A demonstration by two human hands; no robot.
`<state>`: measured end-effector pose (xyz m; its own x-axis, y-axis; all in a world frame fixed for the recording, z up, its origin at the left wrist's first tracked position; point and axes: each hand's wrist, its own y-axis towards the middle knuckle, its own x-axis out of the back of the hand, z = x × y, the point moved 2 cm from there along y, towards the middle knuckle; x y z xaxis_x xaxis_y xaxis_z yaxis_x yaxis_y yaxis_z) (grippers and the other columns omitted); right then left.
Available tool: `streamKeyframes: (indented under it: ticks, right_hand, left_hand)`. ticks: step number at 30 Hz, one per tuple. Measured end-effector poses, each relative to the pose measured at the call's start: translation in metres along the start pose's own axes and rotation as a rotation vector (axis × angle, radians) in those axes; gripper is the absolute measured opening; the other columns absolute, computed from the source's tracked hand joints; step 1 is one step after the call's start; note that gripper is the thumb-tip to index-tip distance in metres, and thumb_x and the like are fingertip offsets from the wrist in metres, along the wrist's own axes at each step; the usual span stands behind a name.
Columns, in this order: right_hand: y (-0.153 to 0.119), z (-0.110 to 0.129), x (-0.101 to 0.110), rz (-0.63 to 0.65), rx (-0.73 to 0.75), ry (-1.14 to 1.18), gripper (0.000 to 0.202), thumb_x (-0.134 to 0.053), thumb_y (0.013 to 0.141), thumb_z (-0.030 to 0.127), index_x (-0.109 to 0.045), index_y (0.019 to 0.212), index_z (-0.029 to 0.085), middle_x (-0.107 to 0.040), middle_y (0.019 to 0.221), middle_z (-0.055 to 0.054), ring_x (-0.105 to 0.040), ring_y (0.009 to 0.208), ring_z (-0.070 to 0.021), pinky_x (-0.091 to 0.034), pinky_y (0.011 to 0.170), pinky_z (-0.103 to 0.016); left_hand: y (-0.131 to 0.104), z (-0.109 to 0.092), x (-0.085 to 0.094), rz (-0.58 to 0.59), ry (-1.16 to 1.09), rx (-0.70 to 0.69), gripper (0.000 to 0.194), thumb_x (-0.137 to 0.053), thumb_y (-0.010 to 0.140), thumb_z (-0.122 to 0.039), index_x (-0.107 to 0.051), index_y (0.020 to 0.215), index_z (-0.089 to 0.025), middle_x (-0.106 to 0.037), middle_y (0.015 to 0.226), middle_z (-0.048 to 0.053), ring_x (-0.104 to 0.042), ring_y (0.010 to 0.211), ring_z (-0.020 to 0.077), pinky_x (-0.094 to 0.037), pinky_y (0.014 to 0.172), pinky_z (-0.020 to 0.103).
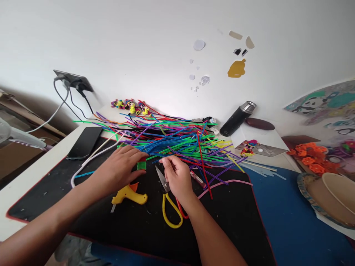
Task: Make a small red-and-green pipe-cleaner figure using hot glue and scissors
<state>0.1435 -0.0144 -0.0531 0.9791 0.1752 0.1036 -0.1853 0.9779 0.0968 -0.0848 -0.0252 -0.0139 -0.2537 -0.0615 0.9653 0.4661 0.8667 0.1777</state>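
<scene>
My left hand (122, 166) is closed on a small green piece (141, 165), held between thumb and fingers above the black mat (222, 221). To its right, my right hand (177, 175) is pinched; what it holds, if anything, is too small to make out. Scissors (172, 210) with one yellow and one red handle lie partly beneath my right hand, their blades pointing away from me. Below my left hand rests a yellow glue gun (130, 195). A big heap of coloured pipe cleaners (177, 142) spreads just beyond both hands.
A phone (84, 143) lies at the left. Small colourful figures (131, 107) stand at the back. At the right are a black thermos (237, 119), a dark oval case (260, 124), another figure (248, 147), orange pieces (309, 157) and a bowl (340, 188).
</scene>
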Motion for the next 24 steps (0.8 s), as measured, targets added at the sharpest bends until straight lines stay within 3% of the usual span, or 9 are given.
streamKeyframes:
  ticks: [5, 11, 14, 17, 20, 24]
  right_hand:
    - [-0.001, 0.002, -0.001, 0.002, 0.016, -0.017, 0.04, -0.06, 0.108, 0.056, -0.08, 0.098, 0.023, -0.059, 0.058, 0.002, -0.059, 0.055, -0.0182, -0.044, 0.055, -0.028]
    - [-0.001, 0.003, -0.002, 0.015, 0.039, -0.054, 0.036, -0.061, 0.108, 0.054, -0.079, 0.098, 0.024, -0.058, 0.059, 0.003, -0.057, 0.054, -0.0173, -0.042, 0.055, -0.027]
    - [-0.001, 0.005, -0.002, 0.033, 0.03, -0.078, 0.036, -0.059, 0.108, 0.052, -0.079, 0.098, 0.024, -0.056, 0.058, 0.003, -0.055, 0.052, -0.017, -0.041, 0.054, -0.028]
    - [-0.001, 0.006, -0.003, 0.05, -0.005, -0.055, 0.037, -0.059, 0.108, 0.053, -0.078, 0.098, 0.023, -0.055, 0.057, 0.004, -0.055, 0.051, -0.0168, -0.041, 0.053, -0.028]
    - [-0.001, 0.004, -0.005, 0.072, -0.054, 0.014, 0.036, -0.06, 0.108, 0.054, -0.076, 0.099, 0.023, -0.055, 0.057, 0.004, -0.054, 0.05, -0.0159, -0.04, 0.052, -0.028]
    - [-0.001, 0.0, -0.007, 0.088, -0.103, 0.108, 0.033, -0.064, 0.105, 0.054, -0.075, 0.101, 0.023, -0.056, 0.06, 0.005, -0.051, 0.049, -0.0148, -0.039, 0.051, -0.028]
  left_hand:
    - [0.003, -0.015, -0.011, 0.133, -0.037, -0.018, 0.027, -0.084, 0.094, -0.023, -0.073, 0.118, -0.023, -0.079, 0.113, 0.007, -0.069, 0.111, 0.0321, -0.051, 0.097, 0.044]
    - [0.009, -0.023, -0.021, 0.156, -0.082, -0.027, 0.031, -0.085, 0.091, -0.02, -0.074, 0.12, -0.021, -0.079, 0.112, 0.009, -0.069, 0.111, 0.0335, -0.053, 0.099, 0.048]
    - [0.007, -0.019, -0.012, 0.091, -0.203, -0.018, 0.027, -0.079, 0.097, -0.029, -0.075, 0.123, -0.022, -0.079, 0.115, 0.009, -0.07, 0.113, 0.0327, -0.056, 0.1, 0.046]
    - [0.002, -0.012, 0.008, -0.038, -0.39, 0.089, 0.034, -0.074, 0.101, -0.047, -0.075, 0.126, -0.025, -0.08, 0.121, 0.008, -0.072, 0.114, 0.0312, -0.058, 0.102, 0.043]
    - [-0.002, -0.008, 0.027, -0.113, -0.562, 0.24, 0.048, -0.078, 0.095, -0.061, -0.075, 0.132, -0.03, -0.079, 0.128, 0.007, -0.074, 0.118, 0.0318, -0.059, 0.106, 0.042]
    - [-0.004, -0.012, 0.037, -0.147, -0.755, 0.323, 0.054, -0.084, 0.089, -0.063, -0.076, 0.13, -0.03, -0.08, 0.126, 0.007, -0.073, 0.122, 0.0336, -0.059, 0.11, 0.044]
